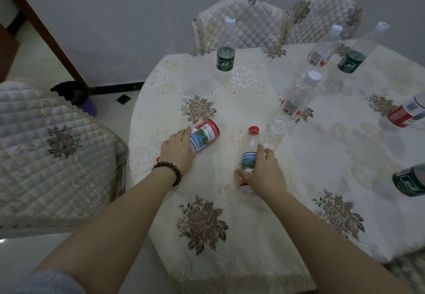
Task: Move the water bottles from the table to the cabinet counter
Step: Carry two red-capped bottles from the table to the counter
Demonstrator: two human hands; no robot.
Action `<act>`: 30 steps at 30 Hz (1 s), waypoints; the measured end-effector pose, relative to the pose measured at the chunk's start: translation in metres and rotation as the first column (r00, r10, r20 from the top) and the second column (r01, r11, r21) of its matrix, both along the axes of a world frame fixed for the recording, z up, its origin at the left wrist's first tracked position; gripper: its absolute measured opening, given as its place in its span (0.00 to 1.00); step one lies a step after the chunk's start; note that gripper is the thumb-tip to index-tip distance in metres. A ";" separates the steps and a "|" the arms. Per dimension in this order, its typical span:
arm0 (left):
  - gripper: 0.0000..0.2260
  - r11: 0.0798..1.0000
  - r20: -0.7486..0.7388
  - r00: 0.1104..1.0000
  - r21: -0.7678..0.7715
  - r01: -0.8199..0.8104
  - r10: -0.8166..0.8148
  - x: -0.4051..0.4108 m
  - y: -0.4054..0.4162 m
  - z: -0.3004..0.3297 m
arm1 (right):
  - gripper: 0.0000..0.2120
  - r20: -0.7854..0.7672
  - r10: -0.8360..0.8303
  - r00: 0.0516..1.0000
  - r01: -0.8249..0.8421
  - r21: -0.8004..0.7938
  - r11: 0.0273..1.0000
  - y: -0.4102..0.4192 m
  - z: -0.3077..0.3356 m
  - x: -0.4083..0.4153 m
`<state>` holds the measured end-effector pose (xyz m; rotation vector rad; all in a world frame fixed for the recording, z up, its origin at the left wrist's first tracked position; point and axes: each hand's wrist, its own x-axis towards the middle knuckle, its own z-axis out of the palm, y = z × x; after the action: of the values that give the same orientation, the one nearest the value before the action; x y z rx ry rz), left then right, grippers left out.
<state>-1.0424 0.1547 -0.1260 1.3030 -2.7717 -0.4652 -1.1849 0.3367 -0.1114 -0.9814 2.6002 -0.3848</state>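
Several clear water bottles stand on a round table (333,155) with a cream floral cloth. My left hand (178,148), with a bead bracelet at the wrist, grips a red-labelled bottle (205,133) that is tilted over near the table's left edge. My right hand (264,171) is closed around a red-capped bottle (250,146) standing upright near the front. A green-labelled bottle (226,47) stands at the far edge. A white-capped bottle (296,100) stands mid-table, with two more bottles (322,47) (358,52) behind it.
Two more bottles (408,113) (410,182) are cut off at the right edge. Quilted chairs stand behind the table (241,24) (322,15) and at my left (50,151). A purple bin with a black bag (82,100) sits on the floor by the wall.
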 end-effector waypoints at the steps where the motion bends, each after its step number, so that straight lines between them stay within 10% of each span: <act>1: 0.27 0.999 -0.004 0.999 -0.010 0.037 -0.037 0.006 0.001 0.000 | 0.46 0.021 -0.010 1.000 0.009 0.003 1.000 0.001 0.001 -0.002; 9: 0.30 0.956 0.021 0.956 0.023 0.291 -0.291 0.039 0.005 0.011 | 0.40 0.125 0.021 0.992 -0.010 -0.089 0.996 0.005 0.011 -0.016; 14: 0.32 0.961 -0.319 0.915 0.200 -0.189 0.246 0.033 0.041 0.019 | 0.31 0.152 0.089 0.984 -0.068 -0.136 0.988 -0.010 0.011 -0.009; 17: 0.43 0.828 -0.225 0.829 0.388 -0.406 0.512 0.014 0.057 0.018 | 0.32 0.163 0.112 0.980 -0.089 -0.142 0.986 -0.016 0.009 -0.005; 23: 0.52 0.731 -0.070 0.788 0.432 -0.529 0.612 -0.005 0.056 0.007 | 0.33 0.182 0.109 0.977 -0.092 -0.100 0.991 -0.017 0.002 -0.012; 30: 0.37 0.708 -0.050 0.781 0.462 -0.534 0.622 -0.004 0.049 0.010 | 0.32 0.183 0.016 0.983 -0.017 0.004 1.000 -0.019 0.000 -0.020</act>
<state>-1.0464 0.2039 -0.1164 1.9810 -1.9728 -1.1080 -1.2053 0.3177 -0.1117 -0.9193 2.4256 -0.4413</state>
